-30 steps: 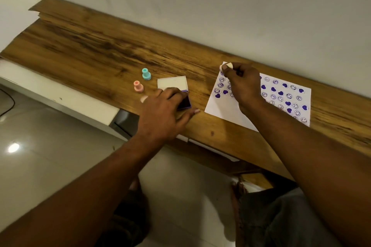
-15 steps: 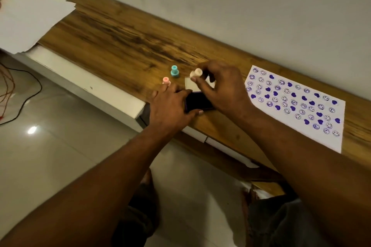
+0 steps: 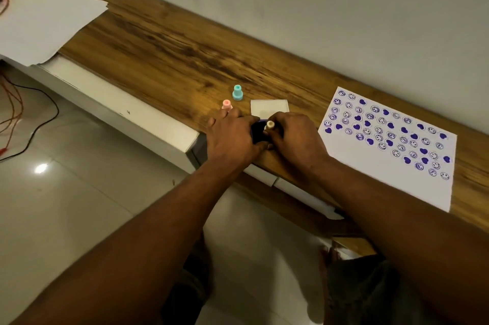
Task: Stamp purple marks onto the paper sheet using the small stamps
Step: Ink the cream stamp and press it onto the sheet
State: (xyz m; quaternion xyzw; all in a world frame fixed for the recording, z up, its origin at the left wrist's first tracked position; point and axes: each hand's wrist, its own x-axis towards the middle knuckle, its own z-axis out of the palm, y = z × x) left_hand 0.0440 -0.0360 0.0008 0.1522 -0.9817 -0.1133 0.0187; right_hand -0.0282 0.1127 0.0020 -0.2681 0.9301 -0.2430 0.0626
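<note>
My right hand [image 3: 297, 137] pinches a small cream stamp [image 3: 270, 125] and holds it down on the dark purple ink pad [image 3: 258, 132]. My left hand [image 3: 232, 137] grips the pad from its left side near the wooden shelf's front edge. The pad's white lid [image 3: 269, 107] lies just behind the hands. A teal stamp [image 3: 237, 92] and a pink stamp [image 3: 227, 104] stand upright to the lid's left. The white paper sheet [image 3: 381, 176], covered with several purple smiley and heart marks, lies to the right of both hands.
The wooden shelf [image 3: 172, 55] runs along a grey wall. A large white sheet [image 3: 39, 20] covers the surface at far left. Red and black cables [image 3: 16, 113] trail over the tiled floor below. My knees show under the shelf.
My right hand left the paper sheet, carried the cream stamp leftward and brought it down onto the ink pad. My left hand stayed on the pad. The view shifted left.
</note>
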